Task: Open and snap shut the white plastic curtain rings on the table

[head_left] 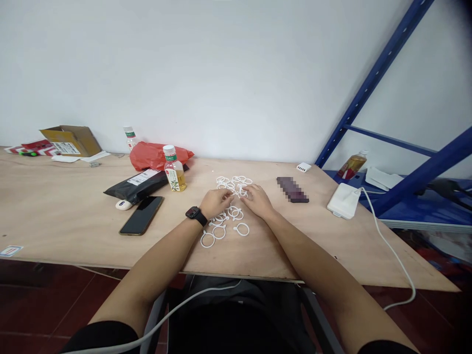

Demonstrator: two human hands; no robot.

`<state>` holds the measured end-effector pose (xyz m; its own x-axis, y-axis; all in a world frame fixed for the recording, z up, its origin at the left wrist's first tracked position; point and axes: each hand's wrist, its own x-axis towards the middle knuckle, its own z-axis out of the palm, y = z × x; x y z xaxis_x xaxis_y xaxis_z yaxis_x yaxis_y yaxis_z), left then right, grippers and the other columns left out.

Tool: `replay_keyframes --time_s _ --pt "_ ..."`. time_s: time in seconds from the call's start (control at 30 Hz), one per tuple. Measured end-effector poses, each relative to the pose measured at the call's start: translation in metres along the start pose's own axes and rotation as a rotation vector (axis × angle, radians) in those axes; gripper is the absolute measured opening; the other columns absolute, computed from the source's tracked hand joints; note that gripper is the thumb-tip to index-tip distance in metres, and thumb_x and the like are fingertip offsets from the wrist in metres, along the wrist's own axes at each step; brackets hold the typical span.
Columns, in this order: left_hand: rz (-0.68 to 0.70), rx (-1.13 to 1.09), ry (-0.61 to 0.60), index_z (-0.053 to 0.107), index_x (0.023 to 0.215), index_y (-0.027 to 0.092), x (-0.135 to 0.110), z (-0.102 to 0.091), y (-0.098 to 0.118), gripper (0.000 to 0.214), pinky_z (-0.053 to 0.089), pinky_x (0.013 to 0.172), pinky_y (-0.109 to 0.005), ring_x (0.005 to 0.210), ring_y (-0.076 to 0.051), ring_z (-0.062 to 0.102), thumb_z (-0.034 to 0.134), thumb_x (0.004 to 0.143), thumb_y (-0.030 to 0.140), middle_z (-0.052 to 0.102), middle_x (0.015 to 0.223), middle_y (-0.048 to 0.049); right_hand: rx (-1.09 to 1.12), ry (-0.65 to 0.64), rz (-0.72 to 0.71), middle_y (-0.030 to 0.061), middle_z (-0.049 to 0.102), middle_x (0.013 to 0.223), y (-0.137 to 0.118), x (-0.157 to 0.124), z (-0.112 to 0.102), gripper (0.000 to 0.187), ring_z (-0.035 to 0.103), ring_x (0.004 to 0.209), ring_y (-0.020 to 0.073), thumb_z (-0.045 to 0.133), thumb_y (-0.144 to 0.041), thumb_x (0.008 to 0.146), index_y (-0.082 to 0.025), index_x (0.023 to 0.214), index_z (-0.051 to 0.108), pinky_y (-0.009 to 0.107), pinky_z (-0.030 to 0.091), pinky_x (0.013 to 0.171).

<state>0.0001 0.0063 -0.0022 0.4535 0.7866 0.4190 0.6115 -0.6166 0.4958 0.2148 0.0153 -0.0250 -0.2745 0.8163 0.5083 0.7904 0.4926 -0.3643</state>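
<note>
White plastic rings with small round tabs, like curtain rings, lie in two loose groups on the wooden table (81,216). One group (223,180) is just beyond my hands, the other (219,231) nearer the table's front edge. My left hand (216,202), with a black watch (196,214) on its wrist, has its thumb and fingers drawn together among the rings; what they pinch is too small to make out. Facing it, my right hand (259,200) has curled fingers on a white ring (242,192). A single ring (242,229) lies apart below my hands.
Left of my hands are a drink bottle (174,172), a red bag (147,156), a black parcel (138,186) and a phone (142,216). To the right lie a pixelated dark object (292,189) and a white power bank (342,200) with a cable. A blue rack (372,78) stands at right.
</note>
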Motion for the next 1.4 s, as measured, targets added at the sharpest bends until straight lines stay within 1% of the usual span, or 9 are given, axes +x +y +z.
replay_keyframes --time_s 0.1,0.17,0.37,0.53,0.63,0.73,0.9,1.13,1.4 --pt "-0.001 -0.099 0.112 0.063 0.117 0.017 0.001 0.002 -0.002 0.033 0.051 0.078 -0.03 0.08 -0.017 0.065 0.053 0.091 0.034 0.072 0.096 -0.0061 0.067 0.058 -0.101 0.0088 0.067 0.111 -0.006 -0.001 -0.001 0.03 0.057 0.108 0.0257 0.068 -0.03 0.081 -0.021 0.11 0.067 0.042 0.045 0.096" --pt "0.041 -0.154 0.16 0.062 0.121 0.017 0.001 0.003 -0.003 0.035 0.051 0.081 -0.031 0.087 -0.018 0.065 0.053 0.092 0.033 0.071 0.1 -0.0074 0.09 0.069 -0.168 0.0087 0.067 0.111 -0.012 -0.002 -0.001 0.029 0.058 0.107 0.0255 0.069 -0.032 0.081 -0.021 0.109 0.068 0.042 0.045 0.096" --pt "0.179 -0.239 0.136 0.07 0.107 0.019 0.002 0.004 -0.004 0.024 0.051 0.084 -0.032 0.087 -0.017 0.065 0.058 0.09 0.032 0.071 0.096 -0.0073 0.118 -0.001 -0.3 0.0079 0.067 0.116 -0.023 -0.002 -0.001 0.028 0.058 0.11 0.0244 0.065 -0.03 0.085 -0.023 0.112 0.066 0.044 0.045 0.098" --pt "0.184 -0.253 0.261 0.074 0.093 0.02 0.003 0.003 -0.003 0.02 0.052 0.076 -0.03 0.083 -0.017 0.064 0.064 0.086 0.035 0.07 0.092 -0.0078 0.162 0.134 -0.299 0.0087 0.065 0.119 -0.025 -0.004 -0.003 0.019 0.056 0.115 0.0244 0.064 -0.029 0.086 -0.023 0.103 0.067 0.045 0.044 0.1" --pt "0.172 -0.257 0.296 0.074 0.089 0.019 0.003 0.003 -0.001 0.02 0.051 0.07 -0.029 0.073 -0.015 0.063 0.066 0.085 0.037 0.071 0.085 -0.0071 0.197 0.196 -0.293 0.0074 0.067 0.113 -0.028 -0.006 -0.006 0.02 0.058 0.11 0.0233 0.059 -0.028 0.089 -0.024 0.108 0.065 0.043 0.047 0.096" --pt "0.157 -0.272 0.305 0.074 0.085 0.018 0.002 0.004 0.001 0.021 0.05 0.065 -0.028 0.067 -0.014 0.062 0.067 0.083 0.038 0.072 0.079 -0.006 0.219 0.2 -0.306 0.0062 0.069 0.107 -0.031 -0.008 -0.006 0.022 0.061 0.102 0.0224 0.054 -0.028 0.092 -0.026 0.112 0.063 0.042 0.049 0.092" --pt "0.185 -0.288 0.289 0.073 0.081 0.019 0.001 0.004 0.005 0.022 0.051 0.071 -0.029 0.075 -0.016 0.066 0.063 0.087 0.038 0.072 0.078 -0.0054 0.223 0.247 -0.317 0.0055 0.071 0.098 -0.034 -0.01 -0.002 0.02 0.063 0.094 0.0216 0.052 -0.027 0.094 -0.025 0.109 0.065 0.039 0.051 0.086" --pt "0.2 -0.191 0.338 0.069 0.082 0.018 0.0 0.004 0.006 0.021 0.05 0.069 -0.028 0.073 -0.016 0.065 0.059 0.09 0.035 0.071 0.078 -0.0052 0.246 0.3 -0.219 0.0053 0.07 0.092 -0.043 -0.01 0.003 0.014 0.064 0.087 0.0208 0.055 -0.028 0.092 -0.024 0.1 0.066 0.037 0.053 0.081" --pt "0.212 -0.097 0.312 0.069 0.087 0.018 -0.001 0.006 0.005 0.019 0.047 0.072 -0.029 0.072 -0.016 0.062 0.056 0.091 0.031 0.07 0.078 -0.0047 0.252 0.241 -0.196 0.0052 0.07 0.091 -0.044 -0.008 0.001 0.012 0.063 0.087 0.0209 0.055 -0.029 0.091 -0.024 0.096 0.065 0.036 0.051 0.082"
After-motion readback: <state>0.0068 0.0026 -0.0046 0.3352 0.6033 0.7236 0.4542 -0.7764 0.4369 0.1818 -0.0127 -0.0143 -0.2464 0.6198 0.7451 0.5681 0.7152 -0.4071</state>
